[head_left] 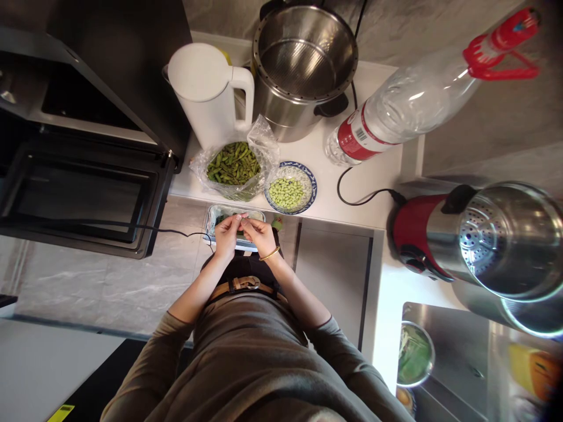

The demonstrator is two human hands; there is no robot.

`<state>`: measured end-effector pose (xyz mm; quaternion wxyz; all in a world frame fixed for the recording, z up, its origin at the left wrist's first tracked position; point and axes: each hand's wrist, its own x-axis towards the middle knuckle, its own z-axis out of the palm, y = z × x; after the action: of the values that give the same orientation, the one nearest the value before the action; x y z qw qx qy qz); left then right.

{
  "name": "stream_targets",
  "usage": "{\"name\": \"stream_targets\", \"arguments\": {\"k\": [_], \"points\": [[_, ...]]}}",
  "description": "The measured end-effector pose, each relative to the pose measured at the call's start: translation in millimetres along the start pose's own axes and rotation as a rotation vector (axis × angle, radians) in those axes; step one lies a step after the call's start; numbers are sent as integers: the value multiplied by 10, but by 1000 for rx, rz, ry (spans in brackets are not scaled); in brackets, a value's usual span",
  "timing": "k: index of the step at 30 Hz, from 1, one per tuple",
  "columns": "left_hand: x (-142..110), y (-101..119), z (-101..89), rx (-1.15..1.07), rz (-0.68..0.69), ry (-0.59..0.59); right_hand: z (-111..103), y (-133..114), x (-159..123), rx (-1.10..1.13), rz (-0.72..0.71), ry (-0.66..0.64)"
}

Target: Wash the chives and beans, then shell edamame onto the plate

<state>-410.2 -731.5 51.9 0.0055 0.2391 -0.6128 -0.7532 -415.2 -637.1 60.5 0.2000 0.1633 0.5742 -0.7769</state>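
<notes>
My left hand [226, 235] and right hand [263, 237] pinch together at the fingertips; whether anything small is clamped there, I cannot tell. The plate [313, 193] of shelled beans [287, 193] sits on the desk [329, 202], ahead and rightward, nearer my right hand, round with no long axis. The bag [264, 143] of green pods [234, 164] lies ahead of my left.

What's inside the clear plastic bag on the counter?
The plastic bag holds a heap of green pods; only the top layer shows clearly, and whatever lies beneath is covered.
</notes>
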Motion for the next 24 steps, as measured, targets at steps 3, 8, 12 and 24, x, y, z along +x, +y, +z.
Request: {"name": "stream_targets", "arguments": {"k": [3,8,12,24], "points": [[-6,9,26,-11,3,39,32,11,4,99,14,10],[16,-14,33,4,28,66,40,54,41,228,70,-39],[70,12,-24,103,129,105,-4,61,86,338,162,-103],[423,99,-229,999,512,-185,-401,-153,302,506,240,-5]]}}
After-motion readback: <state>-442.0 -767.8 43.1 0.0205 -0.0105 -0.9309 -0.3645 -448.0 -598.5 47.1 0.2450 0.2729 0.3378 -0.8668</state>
